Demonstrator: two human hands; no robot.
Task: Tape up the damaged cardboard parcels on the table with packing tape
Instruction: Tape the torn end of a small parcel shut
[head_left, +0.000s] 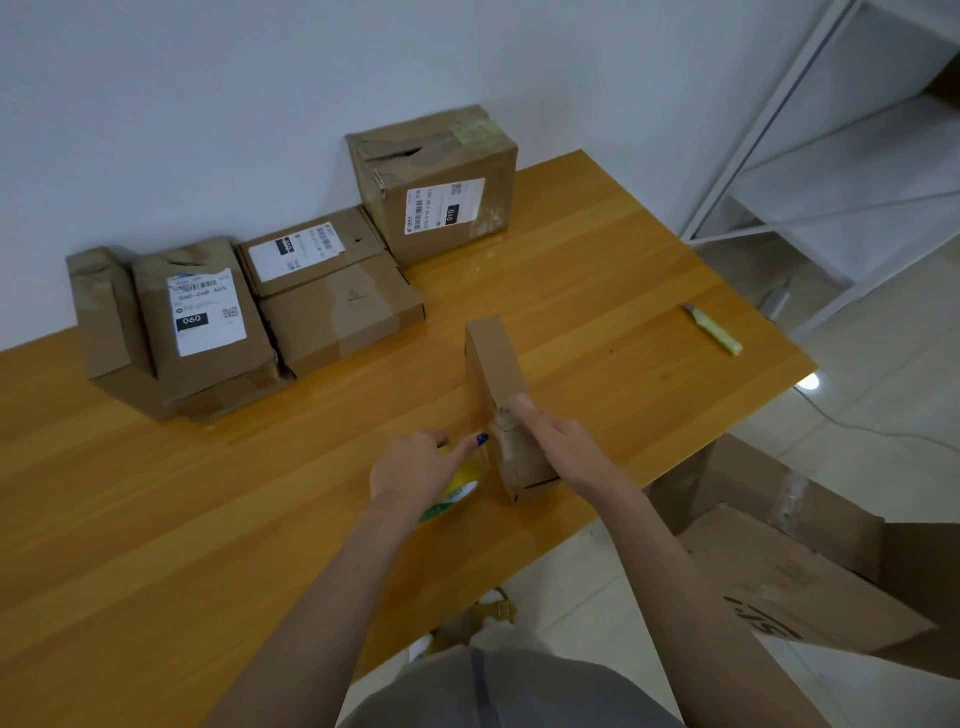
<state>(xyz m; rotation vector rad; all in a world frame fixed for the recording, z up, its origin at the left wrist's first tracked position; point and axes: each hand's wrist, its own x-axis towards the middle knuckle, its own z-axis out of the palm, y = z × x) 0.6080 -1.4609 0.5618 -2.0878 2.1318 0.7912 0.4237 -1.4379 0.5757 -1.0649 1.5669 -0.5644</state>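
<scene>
A slim cardboard parcel (493, 364) stands on its edge in the middle of the wooden table (156, 519). A strip of clear tape crosses its near top. My right hand (558, 436) lies on that strip with straight fingers pressing it down. My left hand (421, 470) grips a roll of packing tape (457, 493) with a yellow-green core, held against the parcel's left side, its thumb touching the cardboard. Most of the roll is hidden under the hand.
Several worn parcels line the wall: a tall box (441, 187), two flat ones (332, 291) and a labelled pair (202, 322) at the left. A utility knife (714, 329) lies near the right edge. A large open carton (810, 561) and white shelving (841, 156) stand on the floor.
</scene>
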